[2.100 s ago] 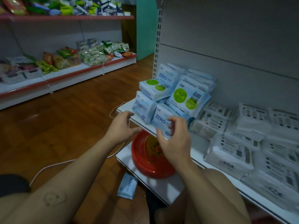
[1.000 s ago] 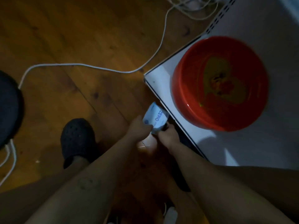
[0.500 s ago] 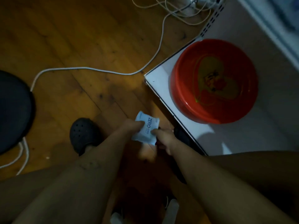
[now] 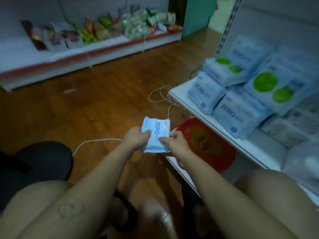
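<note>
The left hand's [image 4: 136, 138] thumb lies on the front of a light-blue pack printed "ZERO LEAKS" [image 4: 155, 130], with its other fingers curled behind the pack's left edge. The right hand [image 4: 175, 143] pinches the pack's lower right part, thumb on the front and the remaining fingers hidden behind it. Held between both hands, the pack stands upright in the air, above the wooden floor [image 4: 103, 94] and just left of a red basin [image 4: 214, 145]. The basin sits on a low white board under the white shelf [image 4: 181, 99] on the right. On that shelf lie stacked blue ZERO packs [image 4: 233, 116], and above them packs with green circles [image 4: 271, 87]. A white cable [image 4: 96, 141] runs over the floor behind the left wrist, near a black stool [image 4: 38, 163]. Across the floor, a red-edged shelf [image 4: 110, 49] carries blurred snack bags [image 4: 101, 30].
</note>
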A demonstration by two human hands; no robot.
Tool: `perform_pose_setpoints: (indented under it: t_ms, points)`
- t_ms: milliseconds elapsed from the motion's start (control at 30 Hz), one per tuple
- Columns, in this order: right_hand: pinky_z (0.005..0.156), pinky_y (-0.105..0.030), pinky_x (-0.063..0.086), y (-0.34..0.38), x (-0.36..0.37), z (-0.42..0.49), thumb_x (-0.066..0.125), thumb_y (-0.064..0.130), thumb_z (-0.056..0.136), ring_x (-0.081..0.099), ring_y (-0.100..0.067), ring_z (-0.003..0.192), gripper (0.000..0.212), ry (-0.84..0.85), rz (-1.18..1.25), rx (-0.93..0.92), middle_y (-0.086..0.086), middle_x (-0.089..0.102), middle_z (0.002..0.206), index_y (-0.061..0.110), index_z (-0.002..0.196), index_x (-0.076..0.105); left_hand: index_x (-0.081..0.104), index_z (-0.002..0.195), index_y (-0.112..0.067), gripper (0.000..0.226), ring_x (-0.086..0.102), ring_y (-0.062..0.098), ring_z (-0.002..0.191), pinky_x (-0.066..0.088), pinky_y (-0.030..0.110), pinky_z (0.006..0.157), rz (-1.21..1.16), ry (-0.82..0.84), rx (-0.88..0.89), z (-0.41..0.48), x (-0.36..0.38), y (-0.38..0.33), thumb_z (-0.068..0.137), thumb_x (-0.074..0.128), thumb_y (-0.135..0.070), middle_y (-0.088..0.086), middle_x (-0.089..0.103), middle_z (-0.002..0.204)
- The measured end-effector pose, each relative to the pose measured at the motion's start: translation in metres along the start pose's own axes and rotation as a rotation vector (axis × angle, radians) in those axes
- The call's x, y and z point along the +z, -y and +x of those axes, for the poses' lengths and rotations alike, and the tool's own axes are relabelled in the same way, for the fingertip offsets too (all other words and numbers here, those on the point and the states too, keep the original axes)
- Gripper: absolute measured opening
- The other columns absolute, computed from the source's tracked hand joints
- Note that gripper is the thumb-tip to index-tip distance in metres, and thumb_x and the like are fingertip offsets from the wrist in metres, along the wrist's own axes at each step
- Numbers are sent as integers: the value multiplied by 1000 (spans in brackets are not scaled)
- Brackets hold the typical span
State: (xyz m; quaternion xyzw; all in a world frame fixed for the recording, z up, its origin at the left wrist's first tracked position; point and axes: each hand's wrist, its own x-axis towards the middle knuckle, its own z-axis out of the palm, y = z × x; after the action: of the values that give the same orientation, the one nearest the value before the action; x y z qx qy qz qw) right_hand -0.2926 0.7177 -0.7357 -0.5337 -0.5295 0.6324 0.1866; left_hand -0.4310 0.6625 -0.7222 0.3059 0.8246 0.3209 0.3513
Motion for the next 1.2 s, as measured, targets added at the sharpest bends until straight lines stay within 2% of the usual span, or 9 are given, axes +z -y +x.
perform_pose_setpoints:
  t_ms: [133, 200, 300, 367, 533, 667, 800, 967, 1200]
  points:
    - [65, -28, 54, 47, -44, -33, 73, 13, 82, 64, -16, 77, 37, -93, -37, -236, -7, 64, 95, 12, 105, 44, 66, 87, -11, 37, 56, 21, 72, 41, 30, 62, 131, 29, 181, -18, -15, -59, 93, 55, -45, 6, 66, 85]
    - [68, -27, 51, 65, -71, -49, 74, 10, 81, 60, -17, 74, 35, -165, -87, -335, -9, 63, 93, 14, 103, 46, 68, 88, -13, 39, 52, 18, 66, 39, 27, 58, 180, 62, 256, -22, -16, -83, 90, 58, -50, 2, 61, 77]
    - [78, -34, 48, 93, -116, -67, 76, 12, 76, 59, -19, 82, 34, -347, -285, -473, -6, 63, 96, 22, 97, 51, 69, 99, -18, 40, 59, 18, 83, 45, 27, 69, 244, 58, 360, -24, -12, -117, 87, 61, -55, 0, 64, 94]
    - [74, -32, 49, 113, -146, -79, 75, 13, 76, 61, -20, 82, 32, -451, -374, -523, -3, 63, 95, 24, 96, 53, 68, 107, -19, 44, 60, 19, 96, 50, 30, 81, 310, 9, 431, -22, -7, -136, 86, 61, -57, 0, 66, 106]
    - [72, -33, 51, 156, -200, -105, 70, 16, 78, 62, -22, 80, 27, -670, -510, -622, 3, 65, 91, 26, 97, 54, 59, 119, -22, 48, 62, 20, 98, 54, 38, 81, 350, -63, 577, -10, 14, -163, 84, 64, -55, 0, 64, 115]
    - [78, -34, 51, 164, -212, -102, 70, 20, 79, 58, -21, 89, 25, -798, -667, -656, 2, 60, 104, 27, 98, 56, 54, 126, -23, 54, 58, 22, 110, 50, 39, 89, 369, -69, 659, -2, 35, -178, 83, 63, -55, 1, 59, 123]
    - [71, -21, 33, 151, -207, -82, 68, 18, 82, 52, -18, 95, 22, -902, -842, -643, 0, 46, 112, 17, 103, 60, 50, 127, -21, 52, 56, 25, 113, 50, 40, 88, 439, -62, 747, -3, 55, -184, 86, 60, -52, 5, 57, 123]
    - [81, -33, 41, 140, -208, -72, 70, 28, 80, 46, -28, 106, 27, -1087, -991, -642, -9, 52, 108, 13, 102, 68, 48, 123, -19, 51, 55, 26, 111, 47, 39, 83, 525, -99, 824, -6, 69, -182, 87, 59, -54, 5, 58, 120]
    - [100, -36, 35, 144, -206, -83, 67, 40, 81, 35, -29, 123, 52, -990, -1070, -458, -10, 42, 131, 23, 129, 56, 47, 129, -20, 56, 55, 27, 113, 51, 44, 87, 458, 11, 807, 5, 63, -179, 85, 63, -51, 7, 56, 124]
